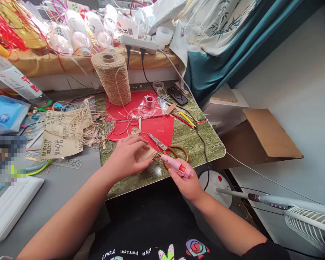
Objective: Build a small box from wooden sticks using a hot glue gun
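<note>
On the desk point(203, 144) our left hand point(128, 157) presses flat, fingers point(142, 146) together, on the stick panel point(146, 154). Our right hand point(188, 184) grips the pink glue gun point(176, 166), nozzle right beside those fingertips, so hot glue could burn us.

Bright, even light is filling my desk and glaring off the mat point(157, 171) beside my left hand point(127, 157). The edges are bowing, and a pixelated patch point(7, 159) is masking the left.

Clutter I can see on the bench
A jute twine spool point(112, 77) stands on the red sheet's point(157, 128) far corner; coated-abrasive sheets point(62, 135) lie left, a power strip point(139, 45) behind, a cardboard box point(262, 135) right.
</note>
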The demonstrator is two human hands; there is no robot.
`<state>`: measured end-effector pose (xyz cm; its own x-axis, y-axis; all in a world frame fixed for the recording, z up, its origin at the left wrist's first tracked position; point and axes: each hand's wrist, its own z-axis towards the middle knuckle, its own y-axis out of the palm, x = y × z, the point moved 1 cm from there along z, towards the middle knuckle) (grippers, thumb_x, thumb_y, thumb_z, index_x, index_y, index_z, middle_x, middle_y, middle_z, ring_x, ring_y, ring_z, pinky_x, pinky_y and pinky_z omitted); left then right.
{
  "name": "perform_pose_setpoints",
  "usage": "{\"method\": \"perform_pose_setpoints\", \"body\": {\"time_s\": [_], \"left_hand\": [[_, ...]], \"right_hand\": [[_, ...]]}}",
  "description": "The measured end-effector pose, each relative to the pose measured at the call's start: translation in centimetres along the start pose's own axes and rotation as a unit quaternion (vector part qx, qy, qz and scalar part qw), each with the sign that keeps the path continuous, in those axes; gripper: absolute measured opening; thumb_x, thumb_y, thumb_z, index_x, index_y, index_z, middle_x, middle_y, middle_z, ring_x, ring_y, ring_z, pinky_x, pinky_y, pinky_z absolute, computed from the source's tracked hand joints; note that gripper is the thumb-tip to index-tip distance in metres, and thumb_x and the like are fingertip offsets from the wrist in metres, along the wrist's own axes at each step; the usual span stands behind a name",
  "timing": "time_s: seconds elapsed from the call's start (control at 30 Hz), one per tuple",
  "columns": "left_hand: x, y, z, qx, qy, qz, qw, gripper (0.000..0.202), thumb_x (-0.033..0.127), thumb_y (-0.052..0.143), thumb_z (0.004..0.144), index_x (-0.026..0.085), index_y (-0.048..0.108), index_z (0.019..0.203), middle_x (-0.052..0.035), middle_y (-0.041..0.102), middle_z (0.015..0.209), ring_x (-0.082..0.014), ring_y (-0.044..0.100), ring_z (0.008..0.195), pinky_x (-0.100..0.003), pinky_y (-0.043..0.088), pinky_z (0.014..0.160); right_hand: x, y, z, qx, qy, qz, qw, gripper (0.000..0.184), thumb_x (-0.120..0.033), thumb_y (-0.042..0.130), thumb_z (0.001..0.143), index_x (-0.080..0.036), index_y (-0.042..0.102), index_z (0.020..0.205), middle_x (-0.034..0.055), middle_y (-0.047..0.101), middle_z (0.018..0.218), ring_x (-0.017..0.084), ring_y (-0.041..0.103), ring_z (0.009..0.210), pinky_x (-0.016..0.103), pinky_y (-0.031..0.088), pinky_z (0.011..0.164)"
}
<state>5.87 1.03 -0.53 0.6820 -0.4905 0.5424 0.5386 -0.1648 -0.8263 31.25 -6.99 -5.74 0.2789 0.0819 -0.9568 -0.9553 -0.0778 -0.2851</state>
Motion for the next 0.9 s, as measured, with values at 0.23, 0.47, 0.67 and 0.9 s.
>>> {"method": "perform_pose_setpoints", "body": {"time_s": [0.23, 0.47, 0.67, 0.9], "left_hand": [[1.5, 0.3, 1.0, 0.002, -0.007, 0.113, 0.994, 0.027, 0.047, 0.076, 0.085, 0.023, 0.063, 0.09, -0.007, 0.071, 0.103, -0.0334, 0.061, 0.108, -0.053, 0.041, 0.098], [1.9, 0.6, 1.2, 0.011, -0.011, 0.125, 0.992, 0.025, 0.044, 0.073, 0.088, 0.023, 0.059, 0.085, -0.0071, 0.069, 0.099, -0.032, 0.06, 0.103, -0.049, 0.044, 0.089], [1.6, 0.9, 1.1, 0.024, -0.003, 0.08, 0.997, 0.021, 0.04, 0.07, 0.091, 0.023, 0.06, 0.086, -0.0071, 0.065, 0.094, -0.0277, 0.057, 0.095, -0.046, 0.049, 0.088], [1.3, 0.8, 0.7, 0.032, -0.008, 0.015, 0.999, 0.017, 0.041, 0.066, 0.095, 0.025, 0.067, 0.096, -0.0084, 0.066, 0.101, -0.0294, 0.058, 0.103, -0.049, 0.05, 0.097]], "right_hand": [[-0.8, -0.4, 0.1, -0.02, -0.002, -0.02, 1.0, 0.012, -0.034, 0.065, 0.1, -0.022, 0.066, 0.099, 0.0009, 0.063, 0.083, 0.017, 0.056, 0.073, 0.032, 0.05, 0.072], [-2.1, -1.3, 0.7, -0.053, 0.002, -0.083, 0.995, 0.008, -0.031, 0.065, 0.099, -0.023, 0.066, 0.097, 0.0003, 0.059, 0.08, 0.017, 0.053, 0.069, 0.033, 0.048, 0.067], [-2.9, -2.7, 2.0, -0.105, -0.006, -0.131, 0.986, 0.011, -0.03, 0.062, 0.1, -0.024, 0.061, 0.091, -0.0007, 0.061, 0.079, 0.017, 0.054, 0.068, 0.031, 0.046, 0.064], [-3.2, -4.1, 3.4, -0.177, -0.107, -0.231, 0.951, 0.01, -0.024, 0.061, 0.096, -0.024, 0.053, 0.091, 0.0019, 0.06, 0.085, 0.019, 0.056, 0.074, 0.031, 0.044, 0.066]]}}
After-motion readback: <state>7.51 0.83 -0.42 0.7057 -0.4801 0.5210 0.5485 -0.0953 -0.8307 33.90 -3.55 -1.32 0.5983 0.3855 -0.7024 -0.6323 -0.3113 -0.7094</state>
